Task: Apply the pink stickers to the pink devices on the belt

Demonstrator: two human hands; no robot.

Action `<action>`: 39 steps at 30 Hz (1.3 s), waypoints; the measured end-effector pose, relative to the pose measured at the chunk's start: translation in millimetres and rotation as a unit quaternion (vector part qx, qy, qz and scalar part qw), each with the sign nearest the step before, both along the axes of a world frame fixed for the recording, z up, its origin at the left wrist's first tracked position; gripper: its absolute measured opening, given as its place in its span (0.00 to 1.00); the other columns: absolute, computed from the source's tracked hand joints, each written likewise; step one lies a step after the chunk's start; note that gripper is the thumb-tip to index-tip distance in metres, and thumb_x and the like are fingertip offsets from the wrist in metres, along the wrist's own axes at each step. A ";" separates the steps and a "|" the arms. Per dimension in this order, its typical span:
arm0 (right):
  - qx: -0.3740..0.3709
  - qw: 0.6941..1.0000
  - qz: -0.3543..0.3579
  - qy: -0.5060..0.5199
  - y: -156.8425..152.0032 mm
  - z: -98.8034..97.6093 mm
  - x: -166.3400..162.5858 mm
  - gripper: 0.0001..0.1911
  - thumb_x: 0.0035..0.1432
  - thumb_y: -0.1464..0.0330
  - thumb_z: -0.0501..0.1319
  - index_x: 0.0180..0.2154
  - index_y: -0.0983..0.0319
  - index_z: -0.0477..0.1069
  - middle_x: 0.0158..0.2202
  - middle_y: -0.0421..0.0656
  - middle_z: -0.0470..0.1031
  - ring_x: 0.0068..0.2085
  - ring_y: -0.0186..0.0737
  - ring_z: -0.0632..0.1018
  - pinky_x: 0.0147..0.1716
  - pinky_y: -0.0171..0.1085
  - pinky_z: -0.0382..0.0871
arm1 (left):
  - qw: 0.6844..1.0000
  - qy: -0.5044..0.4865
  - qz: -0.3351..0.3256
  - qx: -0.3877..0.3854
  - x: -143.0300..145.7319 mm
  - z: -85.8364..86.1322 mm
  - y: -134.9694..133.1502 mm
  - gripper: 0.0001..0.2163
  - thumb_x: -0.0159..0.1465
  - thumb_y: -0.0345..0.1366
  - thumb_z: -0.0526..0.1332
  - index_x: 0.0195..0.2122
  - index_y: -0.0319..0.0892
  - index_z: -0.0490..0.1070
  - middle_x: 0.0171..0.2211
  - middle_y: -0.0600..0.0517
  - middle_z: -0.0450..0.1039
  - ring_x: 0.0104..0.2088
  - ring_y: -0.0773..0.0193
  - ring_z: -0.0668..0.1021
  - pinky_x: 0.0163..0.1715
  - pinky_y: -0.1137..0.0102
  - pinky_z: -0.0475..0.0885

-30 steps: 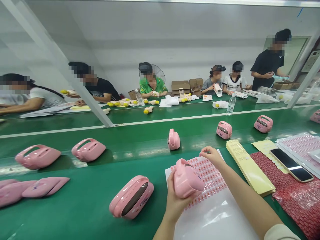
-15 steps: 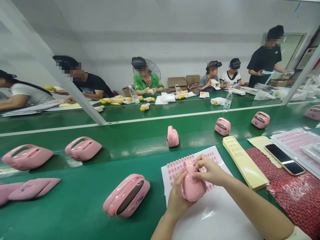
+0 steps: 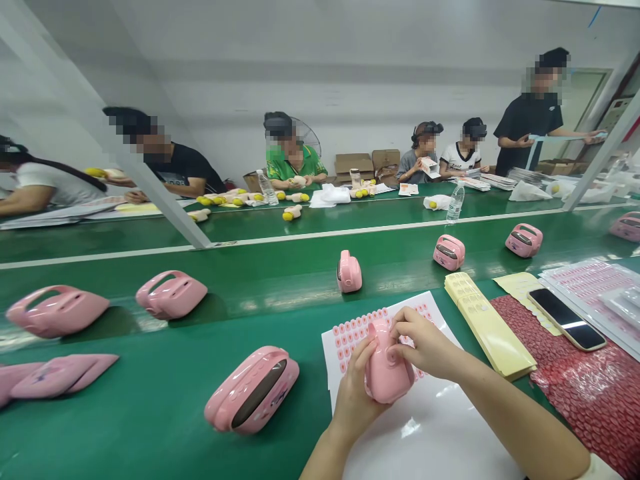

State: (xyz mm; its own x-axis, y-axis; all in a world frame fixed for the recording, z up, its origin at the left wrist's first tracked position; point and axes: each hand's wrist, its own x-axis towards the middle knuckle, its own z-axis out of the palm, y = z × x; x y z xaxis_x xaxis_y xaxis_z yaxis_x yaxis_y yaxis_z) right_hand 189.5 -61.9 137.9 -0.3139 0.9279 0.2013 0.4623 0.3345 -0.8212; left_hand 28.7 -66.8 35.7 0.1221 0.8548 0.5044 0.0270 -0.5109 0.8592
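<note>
A glossy pink plastic housing with a carry handle (image 3: 387, 380) is held up, end toward me, over a white sheet of small pink-red stickers (image 3: 345, 343). My left hand (image 3: 357, 390) wraps its left side, thumb near the top. With curled fingers and thumb, my right hand (image 3: 417, 340) presses on its right upper side, close to a small round feature. Whether a sticker lies under those fingertips is hidden. Another pink housing (image 3: 253, 390), with a dark window and printed picture, rests on the green bench to the left.
More pink housings (image 3: 173, 295) stand along the green belt (image 3: 270, 273) beyond. At right lie yellow sticker sheets (image 3: 487, 327), a phone (image 3: 567, 319) and red bubble wrap (image 3: 595, 393). Pink pieces (image 3: 65, 377) lie at left. Several co-workers sit or stand across the line.
The housings on the belt have shifted slightly right. My hands stay on the same housing, nearly still. Across the line, the standing person now stretches a pale blue strip between both hands.
</note>
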 end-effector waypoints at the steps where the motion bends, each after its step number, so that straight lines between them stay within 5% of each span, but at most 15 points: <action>1: 0.001 1.000 -0.002 0.005 -0.1 -0.6 0.1 0.08 0.46 0.77 0.60 0.21 0.60 0.67 0.31 0.39 0.63 0.35 0.36 0.69 0.37 0.39 0.67 | 1.000 0.001 0.000 0.001 -0.1 0.5 0.1 0.34 0.37 0.24 0.70 0.47 0.51 0.67 0.51 0.45 0.66 0.53 0.45 0.66 0.50 0.53 0.61; 8: -0.017 0.999 -0.002 0.050 -0.6 -5.7 0.7 0.06 0.46 0.75 0.61 0.22 0.60 0.68 0.32 0.39 0.64 0.37 0.37 0.70 0.38 0.38 0.67 | 0.999 0.019 0.011 0.038 0.9 -7.1 3.4 0.35 0.37 0.26 0.70 0.49 0.50 0.65 0.50 0.43 0.66 0.52 0.45 0.67 0.48 0.55 0.64; 16: -0.039 0.999 -0.009 0.032 -1.2 -3.8 -2.3 0.07 0.46 0.78 0.60 0.22 0.62 0.66 0.32 0.40 0.63 0.36 0.35 0.69 0.38 0.37 0.66 | 0.971 0.172 0.037 0.164 0.3 -9.7 4.3 0.36 0.49 0.33 0.64 0.57 0.47 0.48 0.53 0.41 0.59 0.54 0.51 0.64 0.44 0.58 0.70; 27: 0.129 0.991 -0.036 0.026 -9.3 -34.4 0.6 0.03 0.50 0.75 0.58 0.28 0.61 0.68 0.32 0.42 0.65 0.35 0.36 0.71 0.35 0.38 0.70 | 0.977 0.159 0.049 0.130 3.5 -16.5 2.2 0.34 0.48 0.36 0.64 0.55 0.47 0.51 0.52 0.42 0.61 0.53 0.49 0.65 0.43 0.57 0.70; 34: 0.214 0.976 0.010 -0.031 -22.3 -51.6 8.0 0.23 0.57 0.73 0.52 0.54 0.55 0.57 0.46 0.48 0.64 0.47 0.42 0.69 0.45 0.42 0.68 | 0.974 0.162 0.058 0.148 0.2 -19.4 2.8 0.36 0.48 0.38 0.65 0.56 0.47 0.49 0.52 0.42 0.60 0.52 0.49 0.67 0.42 0.58 0.71; 39: 0.075 0.997 -0.014 0.009 -17.2 -45.3 2.9 0.39 0.51 0.69 0.60 0.60 0.56 0.42 0.53 0.50 0.57 0.52 0.45 0.65 0.51 0.47 0.61 | 0.970 0.194 0.038 0.144 -0.6 -10.5 -0.3 0.35 0.49 0.36 0.64 0.57 0.46 0.48 0.52 0.41 0.60 0.53 0.48 0.65 0.41 0.57 0.71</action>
